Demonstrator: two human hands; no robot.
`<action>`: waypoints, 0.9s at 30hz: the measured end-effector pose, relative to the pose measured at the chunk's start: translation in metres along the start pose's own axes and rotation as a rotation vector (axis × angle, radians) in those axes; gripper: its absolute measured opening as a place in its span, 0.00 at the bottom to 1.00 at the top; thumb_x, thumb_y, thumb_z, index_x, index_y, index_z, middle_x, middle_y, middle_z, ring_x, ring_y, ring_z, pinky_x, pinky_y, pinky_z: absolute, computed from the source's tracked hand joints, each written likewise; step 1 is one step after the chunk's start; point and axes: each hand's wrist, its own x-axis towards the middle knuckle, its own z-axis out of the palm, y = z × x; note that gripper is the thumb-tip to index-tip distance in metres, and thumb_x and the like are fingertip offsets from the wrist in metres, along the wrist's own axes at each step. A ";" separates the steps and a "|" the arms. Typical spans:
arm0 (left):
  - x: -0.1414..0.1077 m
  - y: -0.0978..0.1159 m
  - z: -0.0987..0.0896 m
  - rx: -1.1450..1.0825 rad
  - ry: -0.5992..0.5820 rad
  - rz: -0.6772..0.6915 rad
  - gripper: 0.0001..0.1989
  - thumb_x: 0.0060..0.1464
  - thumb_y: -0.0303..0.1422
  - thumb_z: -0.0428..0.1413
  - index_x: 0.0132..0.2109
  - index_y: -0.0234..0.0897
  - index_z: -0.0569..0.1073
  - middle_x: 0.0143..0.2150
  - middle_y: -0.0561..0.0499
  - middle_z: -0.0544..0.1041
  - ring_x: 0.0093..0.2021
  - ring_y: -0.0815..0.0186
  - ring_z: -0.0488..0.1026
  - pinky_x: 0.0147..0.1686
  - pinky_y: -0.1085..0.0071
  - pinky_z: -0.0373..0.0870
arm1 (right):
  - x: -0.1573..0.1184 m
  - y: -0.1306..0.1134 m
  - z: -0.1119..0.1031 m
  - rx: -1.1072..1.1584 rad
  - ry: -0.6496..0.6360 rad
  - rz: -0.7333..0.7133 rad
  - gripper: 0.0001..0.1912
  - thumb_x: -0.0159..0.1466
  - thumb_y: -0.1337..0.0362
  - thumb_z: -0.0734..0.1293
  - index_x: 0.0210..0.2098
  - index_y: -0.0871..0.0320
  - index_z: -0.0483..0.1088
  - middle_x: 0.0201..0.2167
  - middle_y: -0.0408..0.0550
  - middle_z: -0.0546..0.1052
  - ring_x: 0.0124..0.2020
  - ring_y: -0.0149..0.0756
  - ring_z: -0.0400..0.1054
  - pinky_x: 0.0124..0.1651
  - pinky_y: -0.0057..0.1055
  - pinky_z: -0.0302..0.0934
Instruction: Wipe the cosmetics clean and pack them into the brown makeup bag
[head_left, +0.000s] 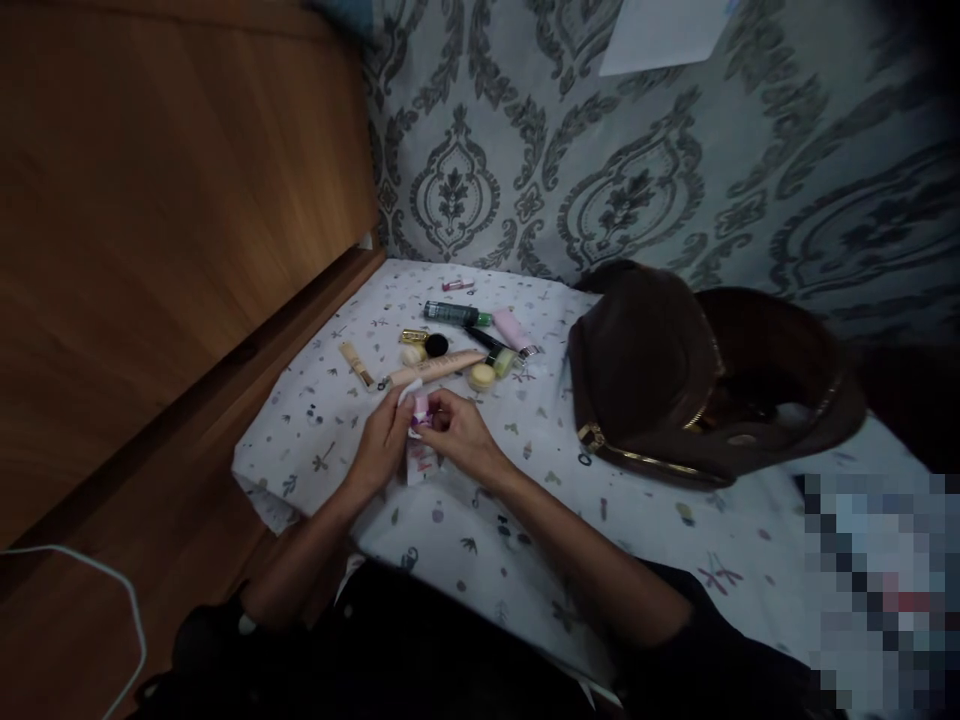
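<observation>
My left hand [381,438] and my right hand [465,435] meet at the near side of a group of cosmetics. Between their fingers is a small pink-and-purple container [421,410], and both hands are closed on it. A piece of white tissue or wipe [410,389] shows at the left fingertips. Below the fingers is a white packet with pink print [422,463]; whether it is held or just lies there is hard to tell. Just beyond the hands lie a long beige tube [442,368], a round yellowish jar [481,376] and a black round lid [436,345].
A dark green bottle [451,313], a pink tube [511,328] and a small beige-gold tube [356,364] lie on the patterned white cloth [322,420]. On the right stands a brown bag [645,380] with gold zips. Wooden furniture [187,200] borders the left, patterned wallpaper [525,130] the back.
</observation>
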 end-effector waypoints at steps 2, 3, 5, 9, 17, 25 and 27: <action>-0.009 0.007 0.009 -0.066 -0.055 -0.053 0.25 0.67 0.49 0.42 0.47 0.34 0.74 0.41 0.46 0.78 0.41 0.61 0.73 0.48 0.66 0.68 | -0.009 -0.005 -0.004 0.044 0.028 -0.003 0.15 0.48 0.60 0.71 0.34 0.57 0.68 0.24 0.37 0.68 0.23 0.28 0.58 0.27 0.26 0.53; -0.014 0.010 0.012 -0.085 -0.081 -0.070 0.26 0.67 0.49 0.41 0.46 0.33 0.74 0.40 0.46 0.78 0.41 0.61 0.73 0.47 0.66 0.68 | -0.013 -0.007 -0.007 0.071 0.052 -0.003 0.16 0.47 0.60 0.72 0.35 0.57 0.68 0.24 0.37 0.68 0.24 0.28 0.59 0.28 0.26 0.54; -0.025 0.014 0.018 -0.098 -0.143 -0.082 0.26 0.67 0.50 0.41 0.47 0.33 0.74 0.40 0.46 0.78 0.41 0.60 0.73 0.47 0.66 0.68 | -0.021 -0.010 -0.012 0.151 0.115 -0.005 0.18 0.47 0.59 0.73 0.36 0.56 0.68 0.25 0.38 0.69 0.25 0.29 0.60 0.29 0.27 0.56; -0.040 0.015 0.022 -0.069 -0.297 -0.102 0.21 0.61 0.48 0.51 0.47 0.33 0.74 0.40 0.47 0.78 0.42 0.59 0.73 0.46 0.65 0.70 | -0.032 -0.009 -0.020 0.327 0.238 -0.011 0.22 0.47 0.56 0.77 0.37 0.55 0.69 0.29 0.40 0.72 0.28 0.30 0.64 0.31 0.27 0.59; -0.044 0.012 0.014 -0.116 -0.433 -0.178 0.19 0.57 0.47 0.54 0.34 0.34 0.75 0.31 0.50 0.77 0.34 0.61 0.72 0.38 0.67 0.69 | -0.048 0.002 -0.027 0.412 0.090 0.065 0.22 0.47 0.50 0.77 0.35 0.58 0.75 0.28 0.43 0.75 0.28 0.30 0.65 0.31 0.27 0.60; -0.033 0.020 0.007 0.131 -0.174 -0.111 0.16 0.63 0.46 0.49 0.44 0.38 0.71 0.34 0.52 0.75 0.36 0.63 0.72 0.40 0.69 0.69 | -0.052 0.011 -0.037 0.438 0.135 0.017 0.23 0.52 0.44 0.74 0.35 0.55 0.69 0.26 0.39 0.70 0.25 0.29 0.62 0.29 0.27 0.59; -0.027 0.025 0.001 0.138 -0.036 -0.023 0.18 0.67 0.45 0.43 0.52 0.39 0.68 0.42 0.49 0.76 0.44 0.61 0.73 0.47 0.67 0.69 | -0.054 0.011 -0.041 0.360 0.083 0.047 0.22 0.55 0.44 0.72 0.33 0.56 0.68 0.24 0.39 0.68 0.23 0.29 0.60 0.26 0.26 0.55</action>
